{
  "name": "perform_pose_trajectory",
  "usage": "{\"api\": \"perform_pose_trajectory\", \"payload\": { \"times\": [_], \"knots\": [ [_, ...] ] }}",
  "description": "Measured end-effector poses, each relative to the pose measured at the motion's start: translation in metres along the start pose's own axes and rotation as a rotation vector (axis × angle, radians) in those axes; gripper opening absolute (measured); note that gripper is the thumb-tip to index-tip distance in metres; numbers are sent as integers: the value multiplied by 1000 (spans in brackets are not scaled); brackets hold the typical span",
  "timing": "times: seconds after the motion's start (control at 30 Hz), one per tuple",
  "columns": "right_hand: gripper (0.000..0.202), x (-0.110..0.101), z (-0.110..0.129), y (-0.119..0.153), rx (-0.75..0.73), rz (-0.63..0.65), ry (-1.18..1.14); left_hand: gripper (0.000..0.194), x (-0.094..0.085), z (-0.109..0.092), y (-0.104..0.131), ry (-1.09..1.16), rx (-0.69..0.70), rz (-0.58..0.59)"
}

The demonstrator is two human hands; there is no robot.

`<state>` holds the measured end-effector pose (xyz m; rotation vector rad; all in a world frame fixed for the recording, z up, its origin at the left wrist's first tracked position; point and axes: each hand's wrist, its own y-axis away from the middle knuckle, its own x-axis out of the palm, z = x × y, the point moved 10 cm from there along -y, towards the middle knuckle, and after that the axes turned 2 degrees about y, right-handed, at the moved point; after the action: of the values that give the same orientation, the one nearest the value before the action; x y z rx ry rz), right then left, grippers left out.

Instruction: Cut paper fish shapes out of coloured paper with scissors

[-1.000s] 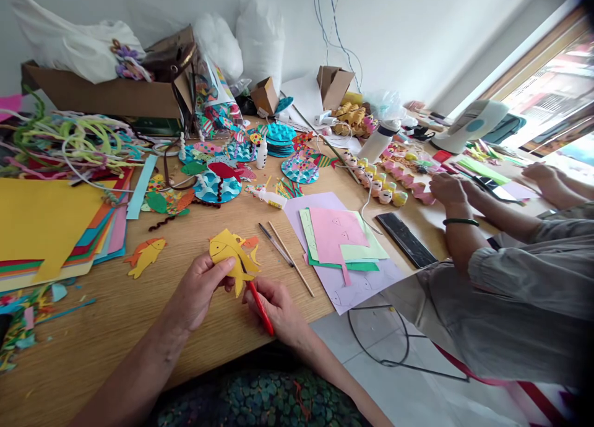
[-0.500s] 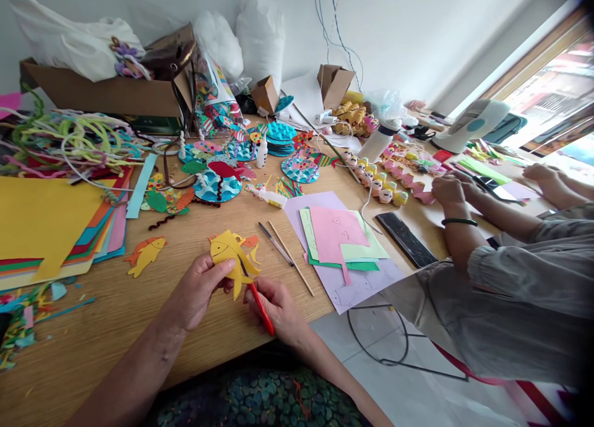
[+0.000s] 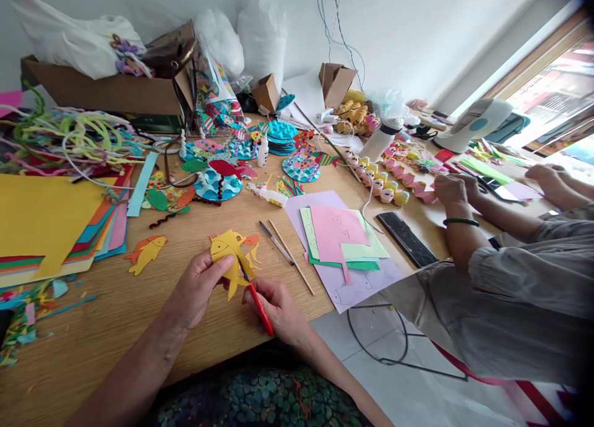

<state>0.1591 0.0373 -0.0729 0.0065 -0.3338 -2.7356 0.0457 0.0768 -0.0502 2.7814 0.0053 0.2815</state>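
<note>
Between the thumb and fingers of my left hand [image 3: 202, 288] is a yellow paper fish [image 3: 223, 244] with a drawn eye and mouth. My right hand [image 3: 277, 309] grips red-handled scissors [image 3: 260, 310], whose dark blades lie at the paper near the fish's tail. Orange and yellow scraps [image 3: 253, 246] lie on the table just behind it. To the left rests a cut-out yellow and orange fish [image 3: 147, 254]. A pen [image 3: 275, 240] and a thin wooden stick [image 3: 292, 258] lie to the right of the paper fish.
Coloured paper sheets [image 3: 51, 210] are stacked at left, with paper scraps [image 3: 23, 328] nearer me. Pink and green sheets [image 3: 336, 232] and a black phone [image 3: 407, 239] lie at right. Blue decorated discs [image 3: 217, 187] and glue bottles [image 3: 271, 196] stand behind. A co-worker's hands [image 3: 452, 189] are at far right.
The scissor blades have swung slightly against the yellow paper by the tail, and the paper strip there has shifted down. Both hands stay almost in place.
</note>
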Motion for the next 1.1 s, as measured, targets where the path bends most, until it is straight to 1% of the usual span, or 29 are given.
{"api": "perform_pose_trajectory", "payload": {
  "times": [0.27,0.57,0.8,1.1],
  "knots": [
    [41,-1,-1,0,-7,-7,6,18,7,1,1,20,-33,27],
    [40,-2,-1,1,-10,-5,1,22,8,6,4,58,-108,38],
    [40,-2,-2,2,13,-9,-2,21,9,9,2,54,-100,80],
    [41,-3,0,1,-28,-22,26,23,10,13,2,69,-119,102]
  ]
}}
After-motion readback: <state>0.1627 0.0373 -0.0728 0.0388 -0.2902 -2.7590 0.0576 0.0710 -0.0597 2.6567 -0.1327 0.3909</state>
